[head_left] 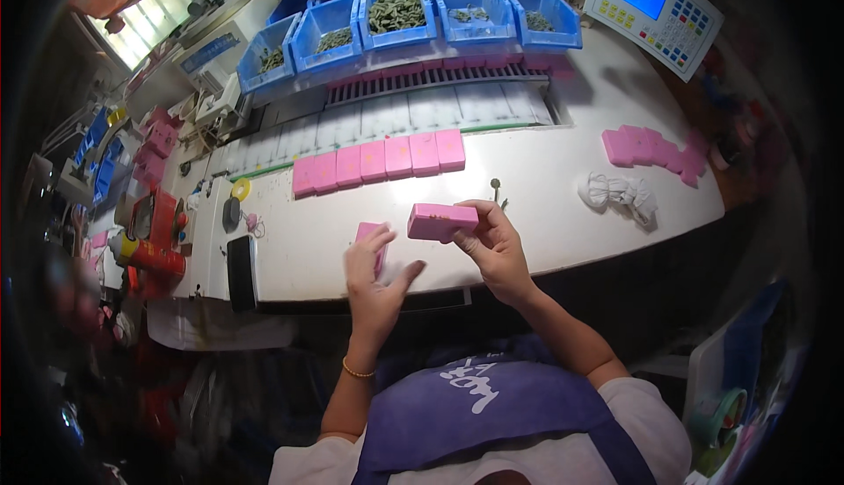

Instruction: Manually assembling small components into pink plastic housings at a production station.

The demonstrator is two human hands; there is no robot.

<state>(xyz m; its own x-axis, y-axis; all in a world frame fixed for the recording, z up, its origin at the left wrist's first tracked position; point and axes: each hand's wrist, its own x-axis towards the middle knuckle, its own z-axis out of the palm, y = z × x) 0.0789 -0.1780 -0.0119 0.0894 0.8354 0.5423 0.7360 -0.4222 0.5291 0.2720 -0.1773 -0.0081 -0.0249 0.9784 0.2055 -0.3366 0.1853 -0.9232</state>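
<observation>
Gripping a pink block [431, 221] in the right hand [499, 256], on the near side of the row of pink blocks [374, 163] along the bench [299, 243].

Pinched by its right end, probably to leave the long side in view; held just left of the right hand, to the right of and apart from the left hand [369, 283]. Spreading that hand, open and blurred, on the row's near side over a second pink block [366, 229], with contact impossible to tell. Packed side by side in the row, presumably to save room. Backed, beyond the row, by blue bins [397, 39].
</observation>
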